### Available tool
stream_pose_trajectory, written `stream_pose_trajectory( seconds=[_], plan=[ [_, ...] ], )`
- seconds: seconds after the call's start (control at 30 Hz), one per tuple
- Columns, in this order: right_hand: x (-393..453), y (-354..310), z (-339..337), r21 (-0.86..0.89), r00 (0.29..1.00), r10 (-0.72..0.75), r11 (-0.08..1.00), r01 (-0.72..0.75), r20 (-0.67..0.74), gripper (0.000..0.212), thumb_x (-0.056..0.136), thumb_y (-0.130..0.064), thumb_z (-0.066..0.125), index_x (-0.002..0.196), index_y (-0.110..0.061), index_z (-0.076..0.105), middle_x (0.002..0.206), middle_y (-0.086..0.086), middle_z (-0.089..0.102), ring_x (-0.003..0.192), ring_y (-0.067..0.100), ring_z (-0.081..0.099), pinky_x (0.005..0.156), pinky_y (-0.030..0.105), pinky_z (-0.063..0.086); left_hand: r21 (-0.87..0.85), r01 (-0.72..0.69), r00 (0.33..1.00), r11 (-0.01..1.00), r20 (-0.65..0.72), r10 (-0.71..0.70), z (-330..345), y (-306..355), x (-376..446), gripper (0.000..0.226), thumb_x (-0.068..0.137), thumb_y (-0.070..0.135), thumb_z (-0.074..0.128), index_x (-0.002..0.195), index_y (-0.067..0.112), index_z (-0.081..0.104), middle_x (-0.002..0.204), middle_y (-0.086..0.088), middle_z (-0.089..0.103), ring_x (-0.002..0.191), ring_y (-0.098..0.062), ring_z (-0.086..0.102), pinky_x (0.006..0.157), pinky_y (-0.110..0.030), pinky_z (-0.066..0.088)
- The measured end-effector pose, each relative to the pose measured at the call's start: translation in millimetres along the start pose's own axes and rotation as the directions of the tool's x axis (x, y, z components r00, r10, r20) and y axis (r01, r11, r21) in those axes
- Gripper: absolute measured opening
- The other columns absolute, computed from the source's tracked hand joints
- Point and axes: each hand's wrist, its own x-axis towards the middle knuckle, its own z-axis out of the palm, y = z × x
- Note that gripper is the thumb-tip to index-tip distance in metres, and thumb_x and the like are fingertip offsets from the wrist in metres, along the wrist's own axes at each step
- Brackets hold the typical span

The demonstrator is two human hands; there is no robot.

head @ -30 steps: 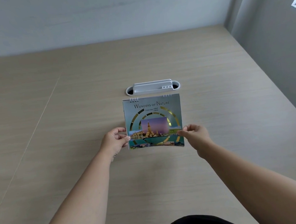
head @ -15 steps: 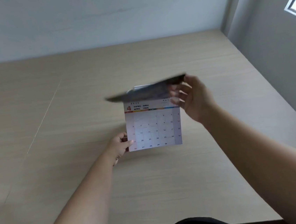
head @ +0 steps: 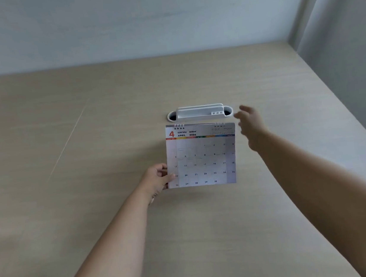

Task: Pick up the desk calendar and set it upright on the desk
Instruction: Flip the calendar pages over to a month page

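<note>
The desk calendar (head: 202, 155) is held above the bench (head: 95, 215), April page facing the camera, spiral edge away from the person. The left hand (head: 157, 181) pinches its lower left corner. The right hand (head: 249, 123) hovers open and empty just beside the top right corner, nearer the binding.
</note>
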Motion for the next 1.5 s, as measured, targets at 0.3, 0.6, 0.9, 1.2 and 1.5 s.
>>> stream_pose_trajectory(
  seconds=[0.3, 0.6, 0.9, 1.2, 1.5],
  plan=[
    [-59, 78, 4, -0.152, 0.985, 0.155, 0.978, -0.144, 0.069, 0.02, 0.087, -0.011, 0.044, 0.095, -0.019, 0.062, 0.094, 0.006, 0.066, 0.082, 0.023, 0.058, 0.07, 0.032, 0.044, 0.008, -0.005, 1.0, 1.0, -0.012, 0.006, -5, -8, 3, 0.022, 0.071, 0.0, 0.079, 0.081, 0.01, 0.063, 0.085, -0.018, 0.07, 0.076, -0.028, 0.067, 0.074, -0.041, 0.058],
    [-73, 80, 3, -0.363, 0.987, -0.081, 0.931, 0.025, -0.139, 0.02, 0.08, -0.017, 0.053, 0.089, -0.01, 0.07, 0.102, 0.004, 0.057, 0.083, 0.021, 0.058, 0.07, 0.028, 0.047, 0.007, -0.008, 0.999, 1.0, -0.043, 0.008, 3, -8, 7, 0.026, 0.067, 0.007, 0.084, 0.082, 0.013, 0.064, 0.085, -0.013, 0.071, 0.073, -0.025, 0.07, 0.064, -0.032, 0.06],
    [-55, -6, -16, 0.393, 0.945, 0.007, 0.909, -0.143, 0.327, 0.03, 0.093, -0.032, 0.04, 0.095, -0.017, 0.065, 0.095, 0.004, 0.067, 0.071, 0.018, 0.059, 0.066, 0.03, 0.044, -0.167, 0.241, 0.97, 0.956, 0.013, -0.242, 8, 5, -1, 0.05, 0.091, 0.063, 0.034, 0.093, 0.023, 0.064, 0.096, -0.007, 0.07, 0.08, -0.024, 0.067, 0.066, -0.035, 0.053],
    [-6, -13, -23, -0.087, 0.977, -0.064, 0.993, 0.083, 0.206, 0.048, 0.096, -0.045, 0.033, 0.137, -0.025, 0.05, 0.142, 0.0, 0.051, 0.117, 0.022, 0.051, 0.077, 0.028, 0.038, -0.517, 0.161, 0.984, 0.841, 0.148, -0.097, 3, 47, -2, 0.075, 0.089, 0.07, 0.019, 0.108, 0.018, 0.07, 0.1, -0.009, 0.074, 0.088, -0.025, 0.071, 0.074, -0.035, 0.055],
    [5, 22, -23, -0.124, 0.974, 0.08, 0.991, -0.054, 0.213, 0.05, 0.097, -0.052, 0.024, 0.127, -0.023, 0.052, 0.122, 0.004, 0.058, 0.103, 0.025, 0.053, 0.087, 0.041, 0.04, -0.53, -0.071, 0.99, 0.845, 0.067, 0.126, 7, 126, 29, 0.064, 0.093, 0.062, 0.021, 0.135, 0.024, 0.051, 0.118, -0.009, 0.072, 0.083, -0.022, 0.07, 0.066, -0.03, 0.051]
  ],
)
